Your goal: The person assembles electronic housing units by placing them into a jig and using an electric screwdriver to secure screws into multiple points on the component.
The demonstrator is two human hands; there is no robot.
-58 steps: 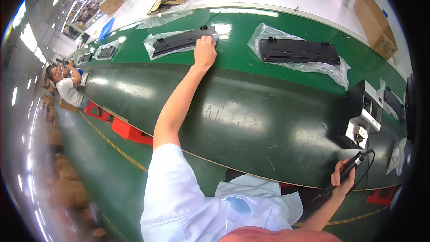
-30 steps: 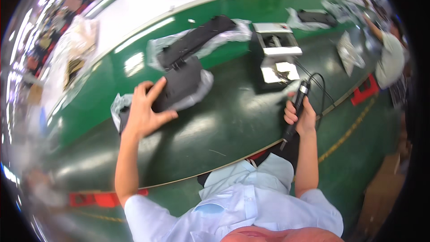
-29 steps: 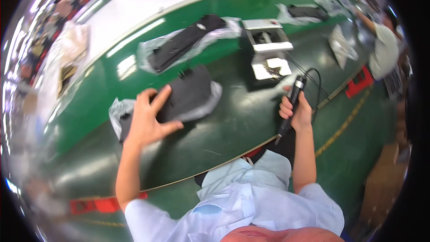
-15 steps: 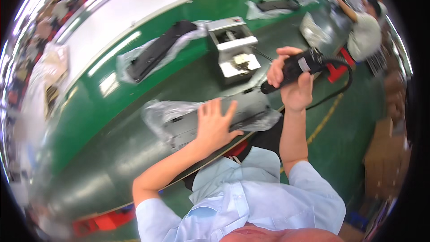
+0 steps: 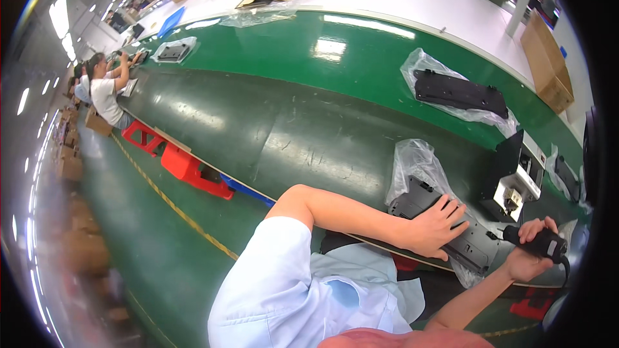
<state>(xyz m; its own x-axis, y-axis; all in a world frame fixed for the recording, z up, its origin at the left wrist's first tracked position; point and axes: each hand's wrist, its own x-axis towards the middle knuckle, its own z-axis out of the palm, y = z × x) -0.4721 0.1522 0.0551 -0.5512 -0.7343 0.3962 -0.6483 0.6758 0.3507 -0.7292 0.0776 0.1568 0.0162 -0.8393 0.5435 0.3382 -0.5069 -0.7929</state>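
My left hand [image 5: 433,227] lies flat with fingers spread on a long dark grey plastic panel [image 5: 476,245], pressing its middle. The panel rests on a clear plastic bag [image 5: 412,158] at the bench's near edge. In my right hand [image 5: 523,267] is a black electric screwdriver [image 5: 539,242] with a cable, held just off the panel's right end. Its tip points left, toward the panel; whether it touches is too small to tell. Behind the screwdriver stands a metal screw feeder box [image 5: 516,180] with a pale tray at its front.
A second black panel [image 5: 461,93] lies on its bag across the bench, and another [image 5: 567,177] sits beyond the feeder. A cardboard box [image 5: 547,61] stands at far right. Red stools [image 5: 190,169] are under the bench's left edge. Co-workers [image 5: 106,93] sit at far left.
My view has swung left, so the panel and both hands now appear farther right. My left hand still presses the panel, and my right still holds the screwdriver.
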